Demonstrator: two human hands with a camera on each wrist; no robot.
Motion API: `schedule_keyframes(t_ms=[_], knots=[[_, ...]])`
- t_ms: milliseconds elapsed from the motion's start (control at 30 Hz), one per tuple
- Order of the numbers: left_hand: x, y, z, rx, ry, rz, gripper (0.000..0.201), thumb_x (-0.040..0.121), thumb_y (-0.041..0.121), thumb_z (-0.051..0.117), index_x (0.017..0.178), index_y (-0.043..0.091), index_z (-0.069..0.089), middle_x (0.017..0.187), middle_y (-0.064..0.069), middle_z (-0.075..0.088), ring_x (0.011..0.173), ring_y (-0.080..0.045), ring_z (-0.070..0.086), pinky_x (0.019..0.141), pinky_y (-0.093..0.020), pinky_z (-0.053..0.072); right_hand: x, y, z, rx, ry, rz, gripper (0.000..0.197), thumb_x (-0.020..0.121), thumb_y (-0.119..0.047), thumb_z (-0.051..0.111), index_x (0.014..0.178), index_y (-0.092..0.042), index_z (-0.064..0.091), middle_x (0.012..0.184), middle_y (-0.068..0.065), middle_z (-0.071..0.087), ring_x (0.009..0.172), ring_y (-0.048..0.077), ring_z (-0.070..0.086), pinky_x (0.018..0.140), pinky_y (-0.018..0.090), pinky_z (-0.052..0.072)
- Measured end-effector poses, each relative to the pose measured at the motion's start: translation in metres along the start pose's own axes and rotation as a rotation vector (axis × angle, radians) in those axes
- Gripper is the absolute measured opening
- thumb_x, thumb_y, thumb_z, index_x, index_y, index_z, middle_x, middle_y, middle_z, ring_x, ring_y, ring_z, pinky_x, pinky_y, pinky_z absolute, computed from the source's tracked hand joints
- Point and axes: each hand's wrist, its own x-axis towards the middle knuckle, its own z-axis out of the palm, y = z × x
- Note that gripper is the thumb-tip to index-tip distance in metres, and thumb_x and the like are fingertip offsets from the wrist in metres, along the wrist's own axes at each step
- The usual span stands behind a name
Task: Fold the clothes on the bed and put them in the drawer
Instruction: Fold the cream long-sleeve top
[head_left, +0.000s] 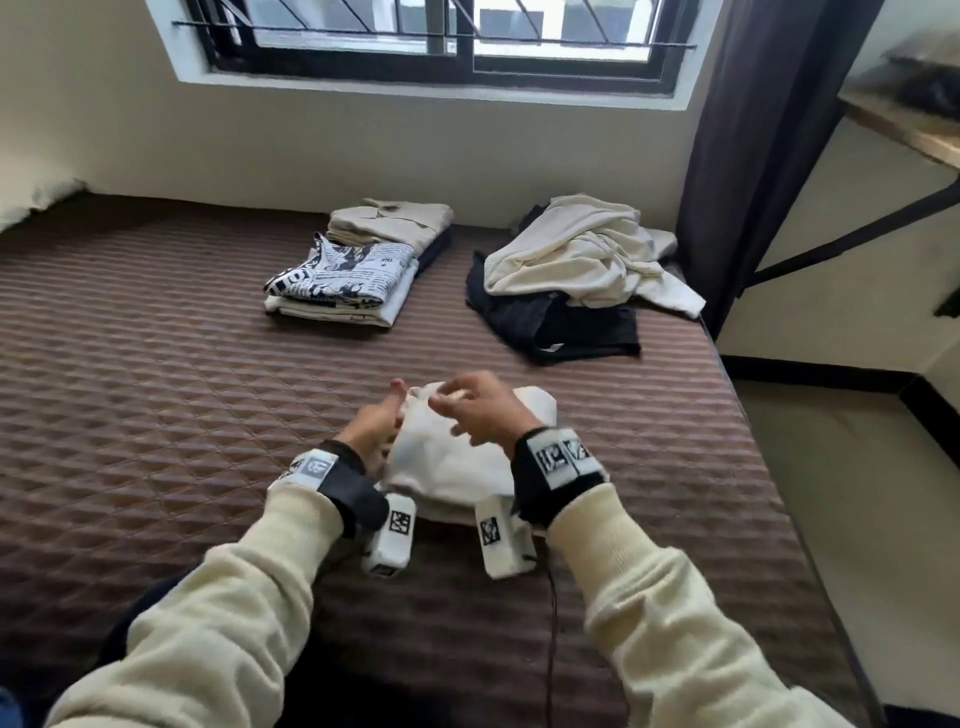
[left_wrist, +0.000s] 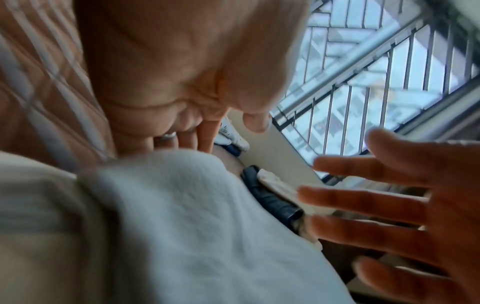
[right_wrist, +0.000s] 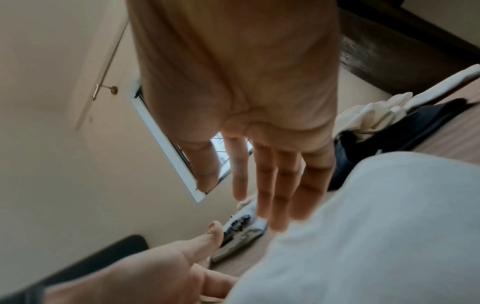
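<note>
So the white garment (head_left: 451, 457) is on the bed (head_left: 156, 395), bunched up right between my two hands, and it's obviously soft and light, floppy stuff that'll sag wherever it isn't supported. Left hand (head_left: 375, 422) has its grip clamped on the left edge of the cloth, fingers tucked under and thumb sticking up. Right hand (head_left: 480, 408) is over the top of it with the grip apart, fingers spread and loose, holding nothing as far as the wrist view shows. I'd say take it by the edges or corners, not the middle, otherwise it just slumps into a ball, then flatten it with a palm. Beyond my grip to the left sits the folded stack (head_left: 358, 270); beyond to the right the unfolded pile (head_left: 582, 275) is waiting. No drawer in view anywhere.
</note>
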Motion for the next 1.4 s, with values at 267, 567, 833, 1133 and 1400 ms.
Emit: schedule_keyframes(t_ms=[267,567,833,1133,1400], knots=[[0.013,-0.023,-0.002,0.332,-0.012,0.061,0.024,0.091,0.008,0.065,0.102,-0.013,0.062,0.1,-0.019,0.066,0.091,-0.03,0.063,0.088,-0.041,0.052,-0.021,0.106,-0.018,-0.591,0.173,-0.034,0.052,0.094,-0.043,0.056,0.141,-0.026,0.046,0.156,-0.005,0.03,0.142,0.022,0.023,0.109,0.047,0.027],[-0.006,-0.029,0.004,0.949,0.295,0.199,0.043,0.088,0.023,0.063,0.125,0.01,0.044,0.125,-0.016,0.053,0.114,-0.036,0.053,0.094,-0.042,0.046,-0.012,0.108,-0.022,-0.647,0.003,-0.043,0.051,0.103,-0.038,0.04,0.151,-0.035,0.026,0.162,-0.012,-0.004,0.15,0.02,-0.006,0.114,0.058,0.011],[-0.002,-0.04,0.036,1.471,-0.199,0.507,0.068,0.093,0.051,0.052,0.151,0.036,0.02,0.16,0.0,0.013,0.145,-0.026,0.018,0.114,-0.049,0.024,-0.003,0.128,-0.021,-0.666,-0.067,-0.107,0.047,0.104,-0.038,0.036,0.15,-0.038,0.028,0.161,-0.015,-0.005,0.149,0.019,-0.015,0.113,0.055,0.009],[-0.012,-0.066,0.034,1.222,0.177,0.505,0.069,0.086,0.056,0.058,0.142,0.019,0.04,0.145,-0.008,0.032,0.134,-0.026,0.032,0.107,-0.04,0.032,-0.011,0.14,-0.01,0.18,0.425,0.132,0.055,0.079,-0.033,0.078,0.127,-0.018,0.058,0.125,0.0,0.059,0.11,0.02,0.06,0.097,0.037,0.05],[-0.031,-0.057,0.04,0.718,0.134,0.535,0.018,0.091,0.022,0.062,0.105,0.015,0.07,0.101,-0.009,0.068,0.092,-0.021,0.062,0.08,-0.028,0.048,-0.019,0.091,-0.022,0.589,0.311,0.256,0.041,0.069,-0.004,0.083,0.103,0.006,0.063,0.097,0.022,0.072,0.083,0.035,0.071,0.068,0.045,0.06]])
